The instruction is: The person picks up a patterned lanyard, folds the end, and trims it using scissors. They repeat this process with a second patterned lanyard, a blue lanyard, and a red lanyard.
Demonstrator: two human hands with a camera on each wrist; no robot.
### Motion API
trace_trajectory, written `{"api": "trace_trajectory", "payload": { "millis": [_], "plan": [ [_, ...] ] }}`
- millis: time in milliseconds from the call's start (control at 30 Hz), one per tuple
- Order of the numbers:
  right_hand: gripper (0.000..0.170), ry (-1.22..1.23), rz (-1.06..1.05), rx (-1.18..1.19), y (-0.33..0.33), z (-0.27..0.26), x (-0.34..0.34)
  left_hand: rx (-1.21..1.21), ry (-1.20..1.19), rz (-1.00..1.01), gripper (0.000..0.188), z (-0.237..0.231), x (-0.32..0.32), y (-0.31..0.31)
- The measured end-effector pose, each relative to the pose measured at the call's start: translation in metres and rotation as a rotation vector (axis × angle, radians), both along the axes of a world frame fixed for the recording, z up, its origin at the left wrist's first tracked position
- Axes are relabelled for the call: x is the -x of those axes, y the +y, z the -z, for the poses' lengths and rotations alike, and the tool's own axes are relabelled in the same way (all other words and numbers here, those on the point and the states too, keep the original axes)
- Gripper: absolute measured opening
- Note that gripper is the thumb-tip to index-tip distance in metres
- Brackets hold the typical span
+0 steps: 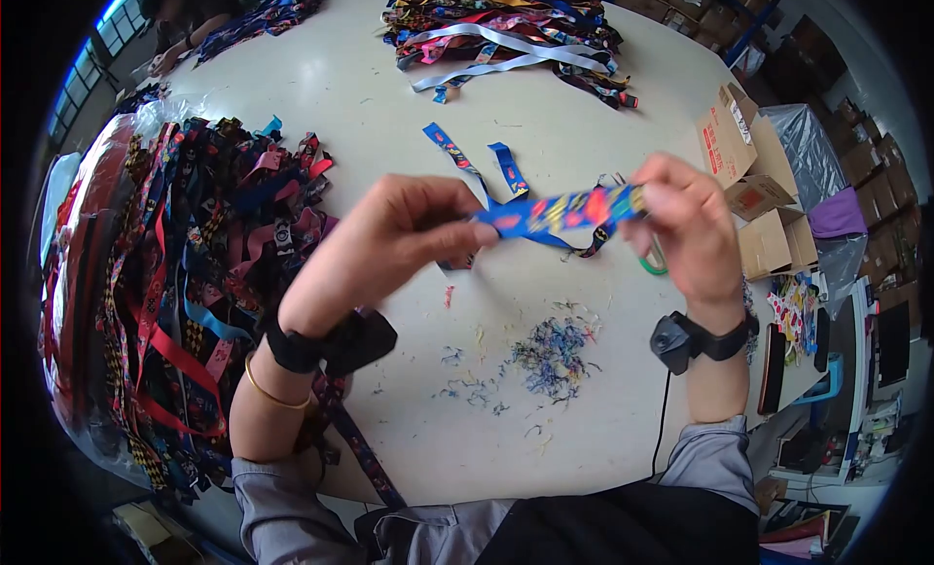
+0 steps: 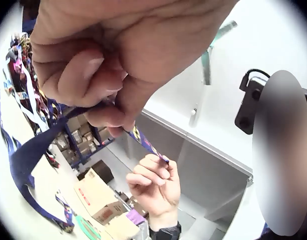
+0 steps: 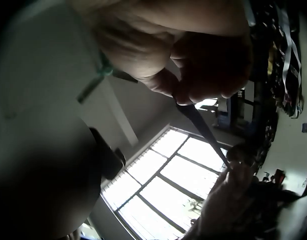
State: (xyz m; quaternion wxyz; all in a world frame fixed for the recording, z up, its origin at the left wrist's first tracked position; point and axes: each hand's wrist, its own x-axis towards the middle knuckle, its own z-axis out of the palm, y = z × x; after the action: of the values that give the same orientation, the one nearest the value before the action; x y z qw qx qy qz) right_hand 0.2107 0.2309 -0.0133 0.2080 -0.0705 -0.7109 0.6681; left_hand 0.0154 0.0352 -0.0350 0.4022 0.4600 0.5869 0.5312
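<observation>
A blue patterned strap [image 1: 564, 213] is stretched between the two hands above the white table. The left hand [image 1: 394, 229] pinches its left end between thumb and fingers, and the right hand [image 1: 689, 220] pinches the other end. In the left wrist view, the strap [image 2: 146, 143] runs from the left hand [image 2: 108, 65] to the right hand [image 2: 156, 187], and a dark blue length [image 2: 31, 155] hangs in a loop from the left hand. The right wrist view is dim; there the strap [image 3: 203, 127] leaves the right hand's fingertips. Blue strap ends [image 1: 449, 147] lie behind the hands.
A large heap of straps [image 1: 195, 302] lies at the left, another pile [image 1: 506, 40] at the back. Thread scraps [image 1: 555, 356] lie in front of the hands. A green-handled tool [image 1: 653, 259] is partly hidden by the right hand. Cardboard boxes [image 1: 744, 152] stand at the right.
</observation>
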Motion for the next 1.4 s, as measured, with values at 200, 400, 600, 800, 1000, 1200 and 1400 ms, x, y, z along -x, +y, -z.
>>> {"api": "trace_trajectory", "payload": {
  "millis": [200,400,600,800,1000,1200,1400],
  "plan": [
    [0.017,0.409,0.066,0.565,0.032,-0.005,-0.002,0.033,0.06,-0.228,0.017,-0.003,0.04,-0.006],
    [0.023,0.676,0.092,0.711,0.074,-0.006,-0.017,0.018,0.144,-0.302,0.018,0.004,0.074,-0.012],
    [0.016,0.774,0.158,0.8,0.138,0.006,-0.039,0.123,0.244,-0.336,0.015,0.012,0.096,-0.016],
    [0.017,0.709,0.257,0.733,0.145,0.022,-0.028,0.228,0.454,-0.441,0.015,0.028,0.117,-0.018],
    [0.021,0.366,0.081,0.399,0.082,0.016,0.001,0.172,1.053,-0.801,0.017,0.036,0.12,-0.022],
    [0.025,0.392,0.212,0.199,0.062,0.004,0.001,0.422,1.168,-0.807,0.022,0.029,0.108,-0.02],
    [0.022,0.225,0.049,0.002,0.025,0.006,0.011,0.03,1.158,-0.721,0.048,0.029,0.09,-0.014]
  ]
}}
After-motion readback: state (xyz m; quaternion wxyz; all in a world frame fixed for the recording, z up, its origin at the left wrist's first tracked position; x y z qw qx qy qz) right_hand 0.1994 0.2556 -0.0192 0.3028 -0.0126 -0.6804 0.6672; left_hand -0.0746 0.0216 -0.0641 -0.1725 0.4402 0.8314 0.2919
